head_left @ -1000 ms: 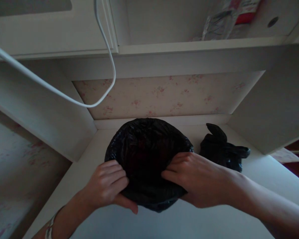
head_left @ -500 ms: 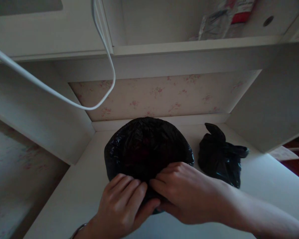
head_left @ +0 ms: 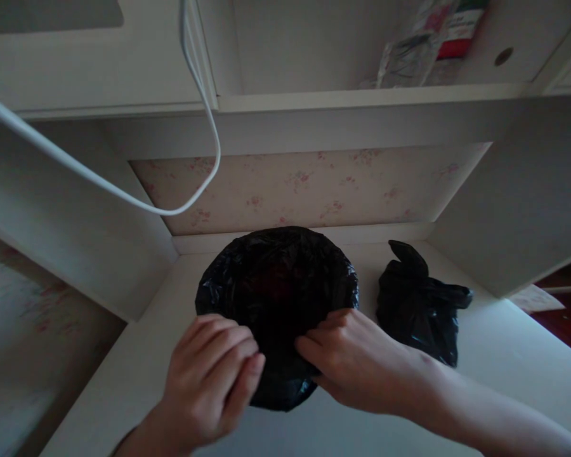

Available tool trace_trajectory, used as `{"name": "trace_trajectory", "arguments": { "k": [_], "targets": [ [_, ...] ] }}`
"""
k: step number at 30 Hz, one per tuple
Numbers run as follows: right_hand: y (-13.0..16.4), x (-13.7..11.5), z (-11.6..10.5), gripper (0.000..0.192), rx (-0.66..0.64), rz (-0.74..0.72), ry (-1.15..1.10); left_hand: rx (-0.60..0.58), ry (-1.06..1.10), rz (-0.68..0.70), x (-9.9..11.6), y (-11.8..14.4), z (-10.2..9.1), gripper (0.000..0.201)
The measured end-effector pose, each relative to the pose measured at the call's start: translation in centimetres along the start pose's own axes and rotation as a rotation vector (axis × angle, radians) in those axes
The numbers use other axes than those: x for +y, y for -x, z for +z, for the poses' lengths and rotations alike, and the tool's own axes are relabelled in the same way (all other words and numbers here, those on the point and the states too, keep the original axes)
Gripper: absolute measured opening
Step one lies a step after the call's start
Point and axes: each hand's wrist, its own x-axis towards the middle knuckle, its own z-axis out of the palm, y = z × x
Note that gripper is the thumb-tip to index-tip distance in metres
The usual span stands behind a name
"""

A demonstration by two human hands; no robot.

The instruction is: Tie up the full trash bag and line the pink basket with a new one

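Observation:
A black bin liner (head_left: 285,244) lines a round bin, its edge folded outward over the rim. The bin itself is hidden beneath the plastic. On the near left of the rim, my left hand (head_left: 212,374) is closed, its fingers curled over the liner's edge and its thumb against the index finger. My right hand (head_left: 345,355) grips the liner at the near right, fingertips inside and thumb beneath the fold. Between both hands the near edge hangs down, dark and shiny. To the right stands a tied black plastic bag (head_left: 419,311).
The bin stands on a white surface (head_left: 147,368) inside a recess with side panels. A white cable (head_left: 99,181) loops down at upper left. An overhead shelf (head_left: 314,98) holds a clear plastic package (head_left: 402,60) and a red-and-white container (head_left: 459,35). Floral wallpaper (head_left: 276,184) shows behind.
My left hand has moved left, away from my right hand, along the rim. My right hand has shifted only slightly. More of the near liner edge now shows between them.

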Motion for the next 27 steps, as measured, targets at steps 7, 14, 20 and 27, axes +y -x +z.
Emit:
{"name": "trace_trajectory", "arguments": {
  "k": [7,14,20,27],
  "targets": [
    [-0.4,-1.2,-0.8,0.026,0.084,-0.096,-0.136,0.021,-0.066,-0.091,3.1,0.1,2.4,0.027],
    [1.2,2.5,-0.5,0.036,0.112,-0.147,-0.019,0.044,0.145,0.060,-3.9,1.3,0.9,0.031],
    [0.5,1.5,1.4,0.026,0.267,-0.149,0.079,0.023,0.080,0.023,-0.7,0.0,0.7,0.013],
    [-0.4,-0.8,0.4,0.027,0.191,-0.121,-0.007,0.015,-0.205,-0.068,4.1,0.2,2.7,0.024]
  ]
}}
